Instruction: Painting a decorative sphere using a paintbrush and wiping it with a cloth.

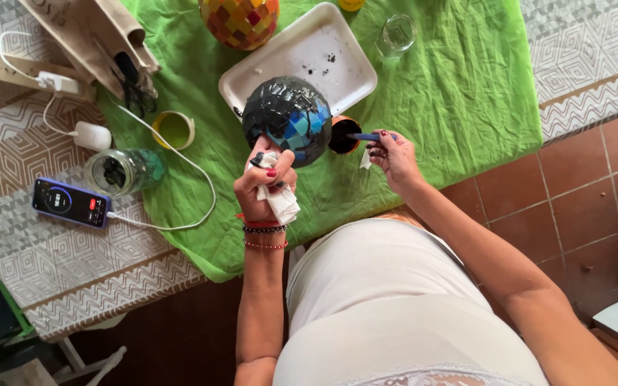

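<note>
A round mosaic ball (287, 118), dark with grout and showing blue tiles, is held up over the green cloth (459, 100). My left hand (265, 182) grips its lower side together with a crumpled white rag (280, 204). My right hand (393, 154) holds a thin blue stick-like tool (366, 136), its tip at a small orange pot (343, 136) right of the ball. A scrap of white paper hangs under that hand.
A white tray (337, 43) with dark specks lies behind the ball. A red-yellow mosaic ball (241, 20), a clear glass (397, 34), a yellow-green tape roll (174, 129), a glass jar (124, 170), a phone (71, 202) on a white cable and a bag with scissors (134, 89) lie around.
</note>
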